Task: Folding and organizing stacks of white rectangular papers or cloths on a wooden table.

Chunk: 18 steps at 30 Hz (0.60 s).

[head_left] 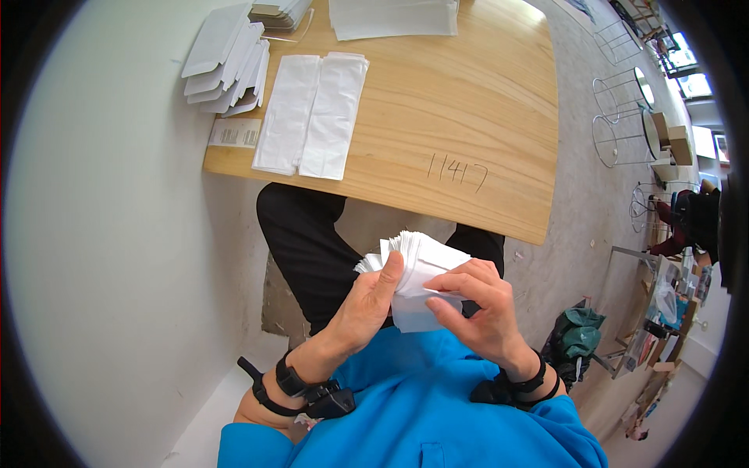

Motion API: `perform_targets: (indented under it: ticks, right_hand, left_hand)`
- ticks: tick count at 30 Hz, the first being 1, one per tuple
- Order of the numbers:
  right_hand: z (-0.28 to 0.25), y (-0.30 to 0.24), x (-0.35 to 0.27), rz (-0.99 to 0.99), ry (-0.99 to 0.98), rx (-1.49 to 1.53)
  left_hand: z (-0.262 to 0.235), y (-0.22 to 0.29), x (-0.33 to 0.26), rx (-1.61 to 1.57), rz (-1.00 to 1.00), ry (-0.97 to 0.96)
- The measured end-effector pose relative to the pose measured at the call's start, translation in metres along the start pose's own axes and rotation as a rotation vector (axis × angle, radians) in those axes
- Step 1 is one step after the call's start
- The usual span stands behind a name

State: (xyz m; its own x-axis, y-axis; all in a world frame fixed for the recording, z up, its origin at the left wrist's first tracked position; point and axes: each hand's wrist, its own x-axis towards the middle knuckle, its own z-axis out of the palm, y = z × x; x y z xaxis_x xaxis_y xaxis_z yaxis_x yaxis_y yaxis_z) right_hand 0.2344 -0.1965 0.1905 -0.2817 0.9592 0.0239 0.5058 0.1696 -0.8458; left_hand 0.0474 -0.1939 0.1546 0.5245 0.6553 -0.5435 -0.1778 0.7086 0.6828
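My left hand [365,304] is closed around a thick wad of thin white paper pieces [421,261], held above my lap just off the table's front edge. The thumb presses on the face of the wad, and the upper edges fan apart. From the right, my right hand [482,308] reaches over the wad with bent fingers. Its thumb and forefinger pinch at the edge of the front piece, which is partly lifted. Whether these pieces are sheets or small flat bags I cannot tell.
Two piles of long flat white paper [335,117] lie on the wooden table [452,101]. Folded white cartons [222,66] are stacked against the wall at left. Another white paper stack [394,19] sits at the far edge. Wire-framed stools [624,140] and a dark green bag [579,331] stand at right.
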Motion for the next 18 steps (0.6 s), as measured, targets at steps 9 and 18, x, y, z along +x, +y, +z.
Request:
perform_targets:
  ticks: [9,18]
  right_hand:
    - [0.0000,0.0037,-0.0001,0.048,0.016,0.007]
    - [0.0043,0.0065,-0.0045,-0.393,0.103,-0.284]
  left_hand:
    - [0.0017,-0.0024,0.0027,-0.085,0.001,0.063]
    - [-0.0057,-0.0043,0.0037,-0.032,0.007,-0.017]
